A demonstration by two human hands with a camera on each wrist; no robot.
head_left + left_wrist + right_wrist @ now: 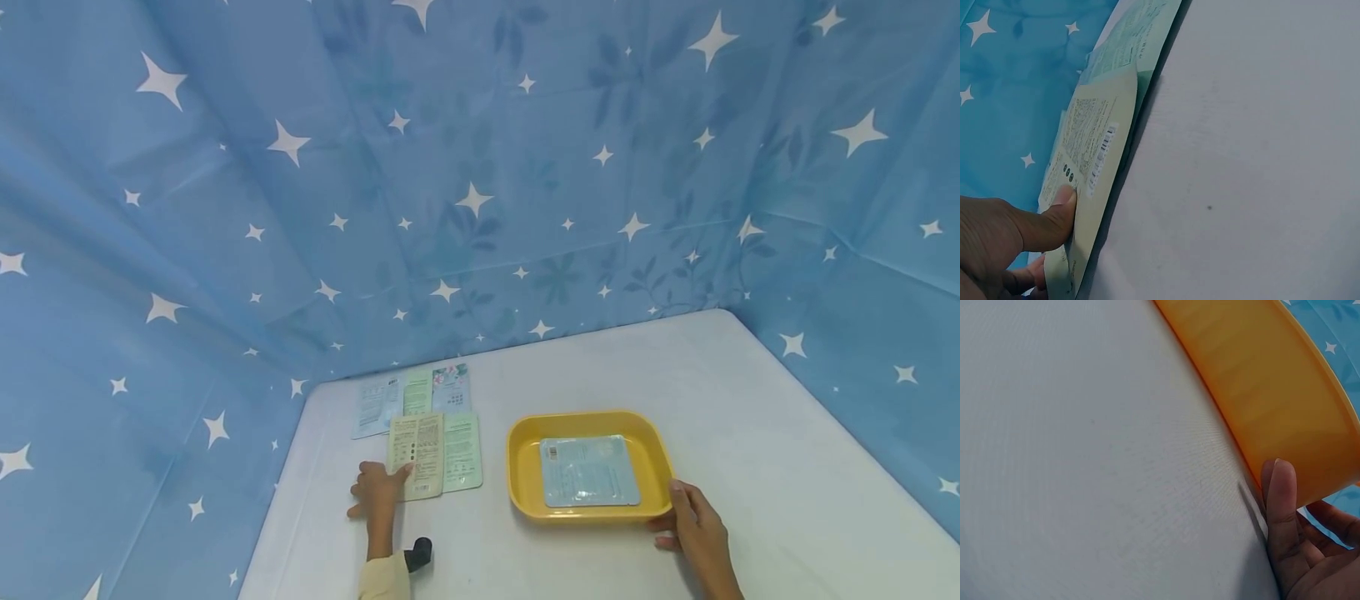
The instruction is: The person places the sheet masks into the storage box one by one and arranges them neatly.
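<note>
On a white table (750, 400), the left hand (377, 492) pinches the near edge of a beige sachet (415, 456), thumb on top, lifting it off the overlapping packets at left. It looks light, thin and floppy, best held by its edge. The right hand (696, 525) grips the yellow tray's (525, 492) near right corner, fingers apparently curled beneath.

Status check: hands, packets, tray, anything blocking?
Left hand pinches the beige packet atop the packet stack. Right hand grips the yellow tray at its near right corner. One light blue packet in the tray. Nothing in between.
</note>
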